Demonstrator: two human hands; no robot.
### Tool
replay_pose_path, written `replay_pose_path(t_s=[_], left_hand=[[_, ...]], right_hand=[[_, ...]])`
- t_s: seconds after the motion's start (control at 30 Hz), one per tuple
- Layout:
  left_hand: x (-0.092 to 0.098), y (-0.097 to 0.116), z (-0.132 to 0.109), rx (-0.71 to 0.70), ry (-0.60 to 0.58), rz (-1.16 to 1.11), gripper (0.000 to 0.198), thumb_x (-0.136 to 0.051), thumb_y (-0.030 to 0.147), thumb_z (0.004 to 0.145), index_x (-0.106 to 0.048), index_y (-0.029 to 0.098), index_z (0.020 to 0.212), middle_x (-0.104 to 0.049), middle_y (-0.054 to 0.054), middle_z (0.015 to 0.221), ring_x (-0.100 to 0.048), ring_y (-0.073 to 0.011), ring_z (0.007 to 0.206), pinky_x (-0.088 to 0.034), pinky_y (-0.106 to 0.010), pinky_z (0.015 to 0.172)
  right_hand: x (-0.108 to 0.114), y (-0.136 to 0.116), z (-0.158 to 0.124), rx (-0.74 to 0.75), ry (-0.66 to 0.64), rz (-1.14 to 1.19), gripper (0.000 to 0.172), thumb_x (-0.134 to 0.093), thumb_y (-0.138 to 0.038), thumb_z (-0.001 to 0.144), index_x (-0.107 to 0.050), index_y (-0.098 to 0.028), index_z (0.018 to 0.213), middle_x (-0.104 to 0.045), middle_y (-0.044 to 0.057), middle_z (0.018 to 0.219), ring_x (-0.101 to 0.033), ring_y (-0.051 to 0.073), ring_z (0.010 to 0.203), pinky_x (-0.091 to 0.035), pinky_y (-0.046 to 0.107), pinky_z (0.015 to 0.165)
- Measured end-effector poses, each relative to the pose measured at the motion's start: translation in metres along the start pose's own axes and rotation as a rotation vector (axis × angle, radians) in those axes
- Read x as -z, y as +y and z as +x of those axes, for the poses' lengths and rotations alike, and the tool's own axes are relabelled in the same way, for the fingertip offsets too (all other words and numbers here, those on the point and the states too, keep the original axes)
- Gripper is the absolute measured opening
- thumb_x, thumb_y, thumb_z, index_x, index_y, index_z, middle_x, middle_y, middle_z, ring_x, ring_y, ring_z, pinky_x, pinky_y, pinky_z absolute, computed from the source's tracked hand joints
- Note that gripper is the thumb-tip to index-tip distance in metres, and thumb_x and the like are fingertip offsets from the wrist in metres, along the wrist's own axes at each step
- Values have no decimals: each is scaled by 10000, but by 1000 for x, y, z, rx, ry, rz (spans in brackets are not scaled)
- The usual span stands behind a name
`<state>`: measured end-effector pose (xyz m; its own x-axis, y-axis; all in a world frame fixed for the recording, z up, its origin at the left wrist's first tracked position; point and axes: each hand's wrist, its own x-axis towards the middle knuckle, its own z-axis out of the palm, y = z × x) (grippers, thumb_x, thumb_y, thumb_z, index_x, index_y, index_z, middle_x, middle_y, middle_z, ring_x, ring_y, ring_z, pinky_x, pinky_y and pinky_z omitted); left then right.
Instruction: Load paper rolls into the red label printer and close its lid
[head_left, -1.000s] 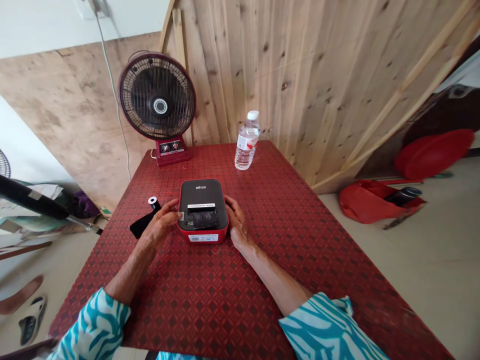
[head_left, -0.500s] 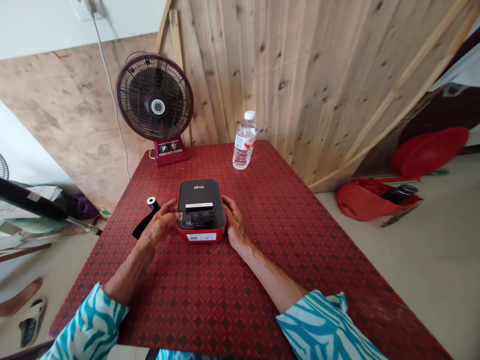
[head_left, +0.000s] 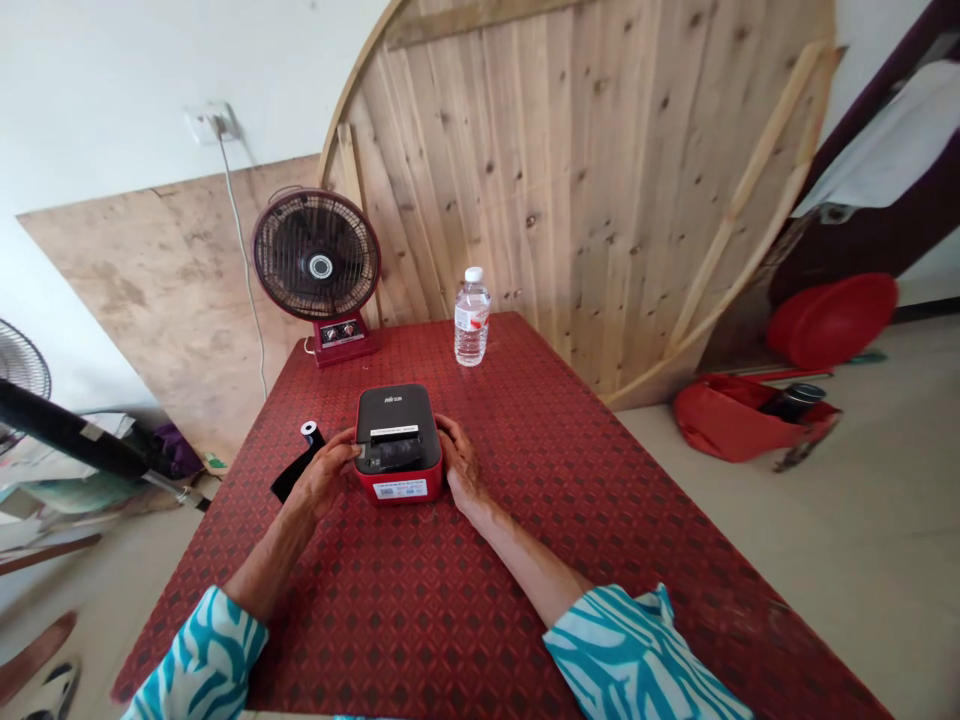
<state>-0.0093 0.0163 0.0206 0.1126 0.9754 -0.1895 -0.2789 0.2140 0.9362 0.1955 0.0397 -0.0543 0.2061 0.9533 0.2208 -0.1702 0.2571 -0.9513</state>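
Note:
A small receipt printer with a black lid and red body sits on the patterned red table, a white label on its front face. My left hand holds its left side, the thumb at a small tab near the lid's front corner. Against the right side, my right hand is curved, its fingertips partly hidden behind the body. A black strip lies across the lid's slot. Just left of my left hand is a roll of black paper with a white end, partly unrolled on the table.
A clear water bottle with a white cap stands toward the back of the table. At the back left is a dark red fan. A round wooden panel leans behind. Red bags lie on the floor to the right.
The head view has tilted upward, so more wall shows and the table items sit lower in the picture. Both hands stay at the printer's sides.

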Motion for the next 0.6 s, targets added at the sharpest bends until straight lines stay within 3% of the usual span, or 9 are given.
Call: replay_pose_path(t_s=[0.3, 0.47, 0.6], left_hand=[[3, 10, 4, 110, 10, 80, 575, -778, 227, 585, -646, 157, 1140, -719, -54, 869, -662, -181, 706, -477, -267, 648], [2, 9, 4, 89, 24, 96, 564, -770, 230, 580, -646, 158, 1125, -710, -39, 855, -629, -152, 659, -458, -240, 594], [2, 2, 4, 65, 52, 99, 589, -761, 250, 579, -636, 164, 1149, -708, -53, 984, -641, -164, 724, -487, -250, 611]], right_hand=[[2, 4, 2, -7, -21, -1, 337, -521, -422, 861, -653, -267, 1129, -673, 28, 1183, -579, 216, 1146, -401, 411, 1058], [1, 1, 1, -22, -20, -3, 343, -513, -419, 867, -638, -266, 1147, -666, 27, 1202, -577, 212, 1153, -407, 398, 1056], [0, -4, 0, -22, -37, -2, 368, -496, -434, 877, -617, -247, 1169, -663, 44, 1205, -578, 216, 1156, -420, 402, 1046]])
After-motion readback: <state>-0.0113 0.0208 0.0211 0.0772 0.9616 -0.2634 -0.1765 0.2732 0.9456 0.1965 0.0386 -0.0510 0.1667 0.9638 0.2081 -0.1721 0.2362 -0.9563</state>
